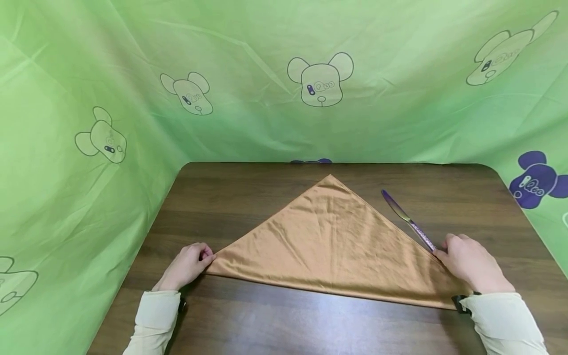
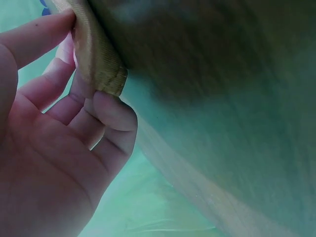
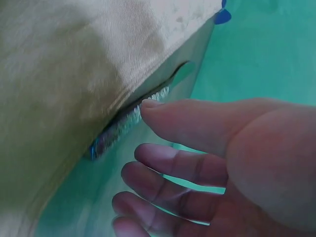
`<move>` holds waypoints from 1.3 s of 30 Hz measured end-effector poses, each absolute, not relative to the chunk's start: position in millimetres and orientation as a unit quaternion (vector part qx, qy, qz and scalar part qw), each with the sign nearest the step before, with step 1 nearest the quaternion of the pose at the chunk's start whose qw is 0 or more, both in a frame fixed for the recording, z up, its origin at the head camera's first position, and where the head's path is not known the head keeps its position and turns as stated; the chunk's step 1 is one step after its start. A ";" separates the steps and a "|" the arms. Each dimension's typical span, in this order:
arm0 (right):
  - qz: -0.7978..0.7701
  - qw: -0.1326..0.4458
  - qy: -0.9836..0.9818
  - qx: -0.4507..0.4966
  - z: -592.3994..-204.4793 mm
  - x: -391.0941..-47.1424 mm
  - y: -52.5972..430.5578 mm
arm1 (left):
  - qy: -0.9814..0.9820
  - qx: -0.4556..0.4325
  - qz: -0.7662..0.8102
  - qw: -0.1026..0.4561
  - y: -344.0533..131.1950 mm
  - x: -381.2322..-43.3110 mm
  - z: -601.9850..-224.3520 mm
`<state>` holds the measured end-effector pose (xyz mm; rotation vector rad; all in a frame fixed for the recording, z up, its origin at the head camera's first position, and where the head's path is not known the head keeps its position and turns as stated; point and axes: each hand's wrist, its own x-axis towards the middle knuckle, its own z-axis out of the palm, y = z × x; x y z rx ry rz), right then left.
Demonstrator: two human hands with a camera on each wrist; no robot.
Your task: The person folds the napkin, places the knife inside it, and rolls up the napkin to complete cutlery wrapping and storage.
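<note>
A shiny golden-brown cloth (image 1: 319, 241) lies on the table as a triangle, its peak pointing away and its long side toward me. At its left corner, my left hand (image 1: 188, 264) pinches the cloth between thumb and fingers; the stitched corner of the cloth (image 2: 106, 74) shows in the left wrist view. A table knife (image 1: 409, 219) with a purple, iridescent sheen lies slanted along the cloth's right edge. My right hand (image 1: 472, 264) is at its handle end. In the right wrist view, the thumb tip overlaps the patterned handle (image 3: 118, 126), with the other fingers loosely bent below.
The brown wooden table (image 1: 284, 320) has rounded far corners. A green curtain (image 1: 248, 128) printed with mouse-like heads hangs behind it and along both sides. Dark straps sit at both wrists by the pale sleeves (image 1: 155, 315).
</note>
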<state>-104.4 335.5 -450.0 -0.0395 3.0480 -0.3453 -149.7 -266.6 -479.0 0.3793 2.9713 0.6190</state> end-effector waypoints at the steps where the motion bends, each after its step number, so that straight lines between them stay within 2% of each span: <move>1: -0.114 0.036 0.993 -0.014 -450.5 -106.0 334.0 | 0.971 0.123 0.203 0.042 -266.4 -149.6 -479.1; 13: -0.118 0.066 0.991 0.002 -453.0 -112.9 326.3 | 0.969 0.126 0.206 0.046 -265.8 -153.3 -481.0; 19: -0.117 0.060 0.991 0.008 -452.5 -118.7 322.7 | 0.969 0.119 0.206 0.059 -268.7 -153.4 -481.6; 31: -0.110 0.061 0.992 0.017 -447.8 -124.8 318.0 | 0.969 0.122 0.209 0.053 -270.2 -152.0 -482.1; 39: -0.106 0.080 0.991 0.013 -446.6 -129.9 319.9 | 0.968 0.129 0.211 0.040 -271.6 -152.7 -482.5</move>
